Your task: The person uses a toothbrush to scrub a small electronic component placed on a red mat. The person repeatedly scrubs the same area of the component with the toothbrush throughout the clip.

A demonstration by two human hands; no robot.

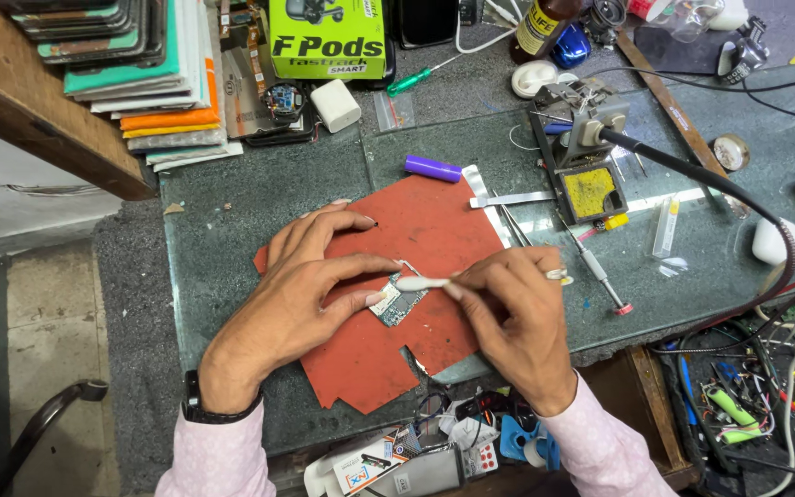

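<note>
Head camera, looking down at a cluttered counter topped with a glass sheet. In the middle lies a ragged red mat. On it sits a small circuit board, near the mat's centre, between both hands. The left hand rests flat on the mat, fingers spread loosely, its thumb tip pressing on the board's left edge; a dark watch sits on that wrist. The right hand, wearing a ring, is closed in a pinch around a slim white tool that lies level, its tip over the board's top edge. Both sleeves are pale pink.

Beyond the mat, well apart from the hands, are a purple cylinder, a soldering iron stand with a yellow sponge, and metal tweezers just beside the mat's upper right edge. A green box and a stack of flat packages sit at the far edge.
</note>
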